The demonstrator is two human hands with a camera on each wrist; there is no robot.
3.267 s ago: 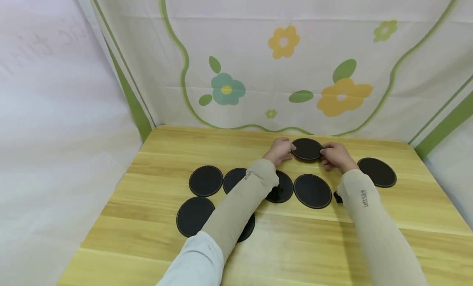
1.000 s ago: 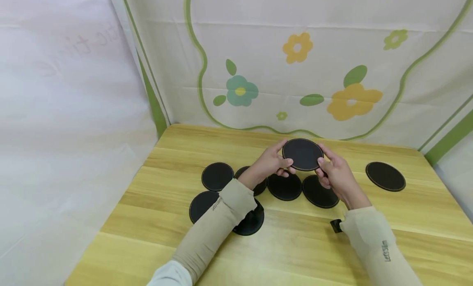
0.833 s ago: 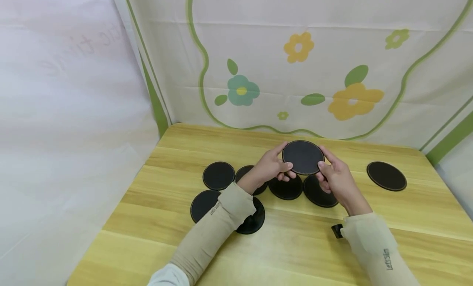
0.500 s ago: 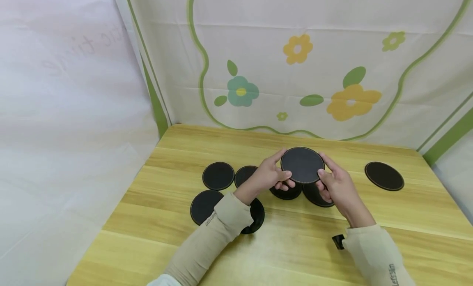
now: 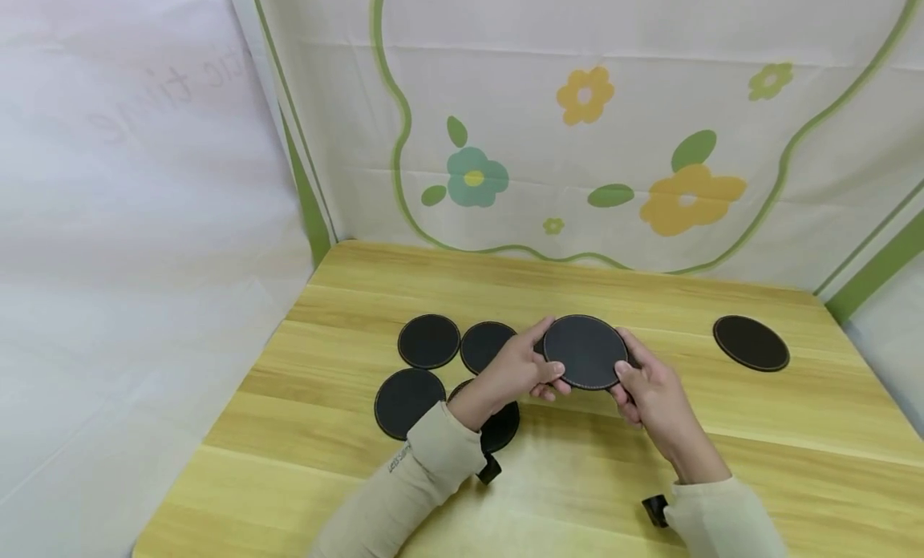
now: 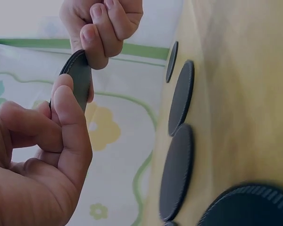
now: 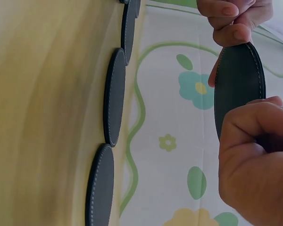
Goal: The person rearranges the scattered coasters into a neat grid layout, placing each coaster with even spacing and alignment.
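Observation:
A round black coaster with light edge stitching [image 5: 585,352] is raised over the table, its flat face tilted toward the head camera. My left hand [image 5: 508,374] pinches its left edge between thumb and fingers. On the opposite edge, my right hand [image 5: 660,398] grips it the same way. The right wrist view shows this coaster [image 7: 239,80] side-on between both hands, off the tabletop. Beneath it in the head view, two coasters of the back row are mostly covered; the right wrist view shows coasters [image 7: 115,96] lying flat there.
Left of the hands lie more black coasters: two at the back [image 5: 429,341] and two nearer [image 5: 409,403], one partly under my left wrist. Another coaster [image 5: 751,343] lies apart at the right. A white flowered cloth [image 5: 534,157] hangs behind the wooden table [image 5: 289,470].
The coaster was at the back of the table between both hands. They have lifted it, tilted its face up and drawn it nearer, over the back row. The other coasters stay put.

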